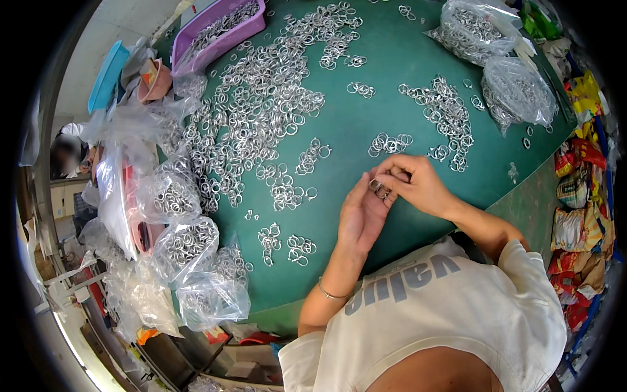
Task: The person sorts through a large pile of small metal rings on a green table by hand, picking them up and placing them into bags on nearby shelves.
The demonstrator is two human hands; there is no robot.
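Note:
My left hand (363,214), palm up with fingers curled, holds a few small silver-coloured metal rings (379,189). The fingers of my right hand (421,185) are pinched over the same rings, touching my left fingertips. Just beyond my hands lies a small cluster of rings (390,144) on the green table (366,268). A larger group of rings (447,117) spreads out to the right, and a wide heap of rings (261,98) covers the table's left and far side. Two little clusters, one of them here (301,249), lie left of my left forearm.
Clear plastic bags of rings (189,245) line the left edge. Two more bags, one of them nearer (519,91), stand at the far right. A purple basket (219,32) of rings and a blue tray (106,77) are far left. Colourful packages (578,222) lie off the right edge.

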